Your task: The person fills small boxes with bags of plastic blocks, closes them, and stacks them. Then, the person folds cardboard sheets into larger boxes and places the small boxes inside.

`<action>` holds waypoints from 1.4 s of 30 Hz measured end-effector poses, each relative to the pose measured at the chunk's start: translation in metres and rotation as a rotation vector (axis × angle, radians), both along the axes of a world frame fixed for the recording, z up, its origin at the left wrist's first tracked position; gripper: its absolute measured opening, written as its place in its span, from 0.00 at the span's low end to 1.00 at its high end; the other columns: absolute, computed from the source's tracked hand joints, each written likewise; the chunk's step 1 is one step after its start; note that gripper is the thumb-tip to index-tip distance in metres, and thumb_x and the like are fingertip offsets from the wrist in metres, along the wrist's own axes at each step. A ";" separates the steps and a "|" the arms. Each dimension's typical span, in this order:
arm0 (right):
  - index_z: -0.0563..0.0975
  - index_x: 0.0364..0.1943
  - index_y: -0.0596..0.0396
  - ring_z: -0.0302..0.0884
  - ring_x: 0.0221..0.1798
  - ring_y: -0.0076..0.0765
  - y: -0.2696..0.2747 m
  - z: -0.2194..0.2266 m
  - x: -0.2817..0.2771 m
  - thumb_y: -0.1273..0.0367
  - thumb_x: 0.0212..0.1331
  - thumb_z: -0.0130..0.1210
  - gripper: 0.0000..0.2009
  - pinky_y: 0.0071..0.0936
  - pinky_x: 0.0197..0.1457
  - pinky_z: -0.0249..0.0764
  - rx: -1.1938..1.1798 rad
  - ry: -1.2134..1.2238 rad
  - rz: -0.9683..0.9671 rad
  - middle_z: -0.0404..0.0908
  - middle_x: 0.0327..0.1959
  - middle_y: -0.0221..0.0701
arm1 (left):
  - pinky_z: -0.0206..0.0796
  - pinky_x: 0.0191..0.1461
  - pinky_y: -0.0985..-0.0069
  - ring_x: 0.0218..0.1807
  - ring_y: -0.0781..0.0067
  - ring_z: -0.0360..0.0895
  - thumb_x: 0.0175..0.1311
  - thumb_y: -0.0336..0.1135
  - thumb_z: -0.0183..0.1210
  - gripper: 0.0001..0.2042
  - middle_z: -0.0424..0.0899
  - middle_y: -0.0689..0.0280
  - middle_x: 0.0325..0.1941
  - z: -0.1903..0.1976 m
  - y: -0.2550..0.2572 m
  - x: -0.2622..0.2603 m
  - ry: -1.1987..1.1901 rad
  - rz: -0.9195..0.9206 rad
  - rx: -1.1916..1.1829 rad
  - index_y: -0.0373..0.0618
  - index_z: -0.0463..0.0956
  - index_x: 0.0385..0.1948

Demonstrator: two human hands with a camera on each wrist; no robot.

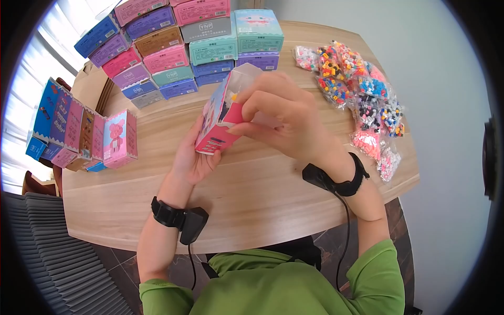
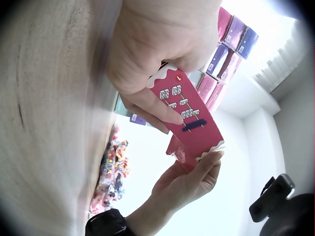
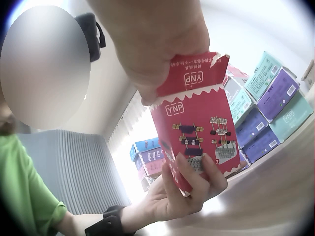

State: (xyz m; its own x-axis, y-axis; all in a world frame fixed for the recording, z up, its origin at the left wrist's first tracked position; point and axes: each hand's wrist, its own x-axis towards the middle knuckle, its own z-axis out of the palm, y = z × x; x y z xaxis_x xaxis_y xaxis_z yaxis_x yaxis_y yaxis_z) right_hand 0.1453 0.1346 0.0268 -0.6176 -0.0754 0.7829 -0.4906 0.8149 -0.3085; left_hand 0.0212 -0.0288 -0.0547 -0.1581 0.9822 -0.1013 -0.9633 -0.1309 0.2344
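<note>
A small pink cardboard box (image 1: 216, 122) with scalloped edges and an open top is tilted above the table. My left hand (image 1: 195, 157) holds it from below; fingers spread across its printed side in the right wrist view. My right hand (image 1: 281, 113) is at the open end, thumb and curled fingers pinching the raised flap (image 3: 194, 76). Small yellow and dark pieces (image 1: 229, 101) show inside the opening. In the left wrist view the printed panel (image 2: 183, 105) carries drawings of building-block steps, with the left fingers lying over it.
Stacked coloured boxes (image 1: 157, 39) rise at the back left. Another row of boxes (image 1: 79, 126) stands at the left edge of the wooden table (image 1: 252, 210). Clear bags of small coloured blocks (image 1: 362, 105) lie on the right. Cables (image 1: 346, 226) hang from both wrist cameras.
</note>
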 end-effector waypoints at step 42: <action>0.69 0.44 0.63 0.70 0.46 0.28 -0.012 -0.022 -0.014 0.80 0.48 0.45 0.15 0.23 0.50 0.66 -0.805 -0.175 0.074 0.73 0.40 0.37 | 0.77 0.25 0.80 0.32 0.73 0.80 0.66 0.46 0.40 0.18 0.78 0.60 0.39 0.004 0.003 0.007 0.437 0.145 -0.226 0.42 0.61 0.49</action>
State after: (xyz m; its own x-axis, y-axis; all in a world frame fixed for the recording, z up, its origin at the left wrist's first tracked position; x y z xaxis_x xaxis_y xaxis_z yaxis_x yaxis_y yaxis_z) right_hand 0.1316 0.1221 0.0050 -0.7508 0.4223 0.5079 -0.4253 0.2791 -0.8609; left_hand 0.0286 -0.0253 -0.0511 -0.3663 0.9082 -0.2024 -0.7448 -0.1558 0.6488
